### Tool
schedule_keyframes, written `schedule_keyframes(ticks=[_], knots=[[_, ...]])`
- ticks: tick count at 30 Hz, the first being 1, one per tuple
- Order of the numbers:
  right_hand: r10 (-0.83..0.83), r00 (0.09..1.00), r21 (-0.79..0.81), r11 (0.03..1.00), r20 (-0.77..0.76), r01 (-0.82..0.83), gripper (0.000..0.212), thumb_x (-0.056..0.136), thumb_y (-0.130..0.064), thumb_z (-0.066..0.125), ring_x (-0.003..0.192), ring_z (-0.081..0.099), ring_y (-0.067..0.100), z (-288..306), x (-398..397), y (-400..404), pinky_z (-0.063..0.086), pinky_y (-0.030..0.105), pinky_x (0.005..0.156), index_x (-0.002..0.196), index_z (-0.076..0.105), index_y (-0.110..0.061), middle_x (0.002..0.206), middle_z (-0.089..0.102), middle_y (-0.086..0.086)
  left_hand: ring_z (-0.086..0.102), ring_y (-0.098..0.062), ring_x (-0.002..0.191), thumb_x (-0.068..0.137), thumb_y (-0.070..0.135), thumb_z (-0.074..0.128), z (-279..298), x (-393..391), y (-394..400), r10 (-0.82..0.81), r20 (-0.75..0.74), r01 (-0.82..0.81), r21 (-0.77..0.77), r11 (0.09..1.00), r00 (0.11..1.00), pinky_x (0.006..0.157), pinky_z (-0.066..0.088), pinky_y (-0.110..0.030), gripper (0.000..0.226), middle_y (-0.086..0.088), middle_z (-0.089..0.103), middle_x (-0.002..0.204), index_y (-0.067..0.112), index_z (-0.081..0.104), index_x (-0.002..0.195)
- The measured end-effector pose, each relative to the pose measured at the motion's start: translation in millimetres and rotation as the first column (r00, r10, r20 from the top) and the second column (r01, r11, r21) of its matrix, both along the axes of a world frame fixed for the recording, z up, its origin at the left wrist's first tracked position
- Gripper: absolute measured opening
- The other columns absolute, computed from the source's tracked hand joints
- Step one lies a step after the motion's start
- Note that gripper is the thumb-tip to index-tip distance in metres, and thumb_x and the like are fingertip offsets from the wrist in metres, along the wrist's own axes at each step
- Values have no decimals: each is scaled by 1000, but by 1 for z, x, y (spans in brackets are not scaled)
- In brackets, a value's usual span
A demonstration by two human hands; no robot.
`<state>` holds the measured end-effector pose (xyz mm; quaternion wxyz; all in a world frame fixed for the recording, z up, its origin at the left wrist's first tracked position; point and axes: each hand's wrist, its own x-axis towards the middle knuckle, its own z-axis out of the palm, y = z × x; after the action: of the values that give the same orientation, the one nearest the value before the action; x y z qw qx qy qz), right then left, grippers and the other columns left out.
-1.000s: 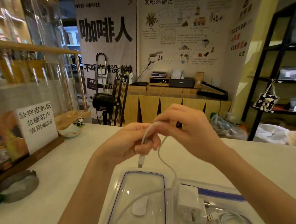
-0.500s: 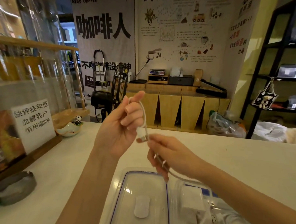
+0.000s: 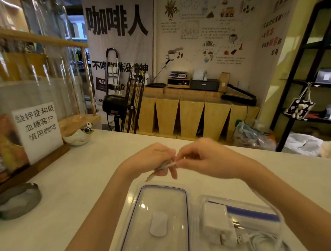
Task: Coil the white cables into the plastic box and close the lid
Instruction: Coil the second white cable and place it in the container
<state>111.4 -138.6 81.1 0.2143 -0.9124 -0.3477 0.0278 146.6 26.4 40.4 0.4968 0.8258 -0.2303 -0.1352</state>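
Behind the white desk (image 3: 73,185), a café wall with posters and a wooden counter is showing. At the middle of the view, a thin white cable (image 3: 163,166) is lying across the fingers of both hands, blurred, with its plug end sticking out down and to the left, below the left hand (image 3: 152,161). The left hand is closing its fingers around the cable, and the right hand (image 3: 205,159) is pinching it just beside the left one. Both hands are hovering above the desk, beyond the clear lid (image 3: 160,219) with a blue rim. Right of the lid, the plastic box (image 3: 272,213) is standing open; a white charger (image 3: 217,225) and another white cable (image 3: 262,240) are lying inside it.
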Motion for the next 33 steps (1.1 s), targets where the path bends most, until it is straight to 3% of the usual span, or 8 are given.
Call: schedule_keyframes(ticks=[2, 5, 12, 18, 20, 23, 27, 33], knots=[[-30, 982, 97, 995, 188, 11, 14, 84, -29, 56, 59, 53, 7, 5, 5, -8, 45, 15, 57, 89, 67, -23, 67, 59, -12, 38, -3, 32, 96, 27, 33, 1, 0, 4, -212, -173, 188, -143, 972, 962, 35, 30, -13, 41, 6, 60, 48, 5, 64, 82], [-64, 938, 286, 958, 339, -38, 21, 78, -34, 57, 71, 59, 8, 5, 12, -18, 49, 18, 64, 91, 68, -20, 72, 63, -10, 30, -2, 30, 92, 41, 22, 5, 1, 4, -468, -277, 277, -523, 806, 839, 33, 20, -17, 57, 9, 49, 40, 7, 62, 72], [-99, 989, 557, 830, 108, 22, 24, 92, -25, 38, 48, 46, 3, -19, 11, -9, 36, 11, 46, 106, 57, -19, 61, 52, -3, 33, -10, 42, 96, 19, 31, 19, -10, -13, -846, -169, 121, -957, 263, 506, 43, 27, -19, 33, -1, 38, 53, -3, 54, 89], [15, 974, 484, 869, -227, 99, 26, 98, -22, 30, 37, 38, 2, -44, -6, 6, 31, 10, 37, 98, 55, -16, 55, 45, 0, 39, -16, 46, 97, 19, 32, 19, -7, -5, -768, -39, -94, -995, -28, 640, 50, 31, -21, 30, -15, 59, 61, -4, 52, 98], [63, 940, 450, 887, -336, 101, 27, 98, -24, 31, 37, 36, 2, -45, -13, 10, 31, 14, 36, 104, 55, -13, 57, 44, 0, 47, -12, 44, 96, 22, 34, 18, -5, -5, -613, -107, -125, -992, 14, 783, 47, 36, -18, 33, -6, 59, 58, -3, 55, 99], [46, 894, 415, 896, -447, 161, 25, 97, -26, 35, 37, 35, 3, -37, -17, 10, 32, 17, 36, 110, 54, -17, 59, 43, -1, 42, -3, 41, 97, 24, 30, 12, -6, -13, -83, -163, -131, -945, 299, 983, 41, 37, -13, 33, 5, 54, 51, 3, 56, 97], [7, 880, 311, 937, -475, 160, 24, 95, -21, 37, 38, 38, 7, -31, -18, 3, 38, 23, 39, 116, 49, -22, 61, 47, 0, 45, -5, 46, 97, 21, 32, 7, -7, -27, 349, 125, -163, -708, 687, 929, 49, 41, -17, 30, 6, 59, 52, 9, 59, 93], [-15, 854, 184, 974, -520, 129, 25, 94, -20, 43, 37, 40, 7, -12, -24, -10, 37, 18, 34, 117, 51, -20, 60, 48, -1, 53, -3, 50, 95, 15, 37, 0, -5, -25, 383, 368, -211, -428, 879, 847, 50, 45, -16, 22, 4, 63, 62, 13, 58, 91]])
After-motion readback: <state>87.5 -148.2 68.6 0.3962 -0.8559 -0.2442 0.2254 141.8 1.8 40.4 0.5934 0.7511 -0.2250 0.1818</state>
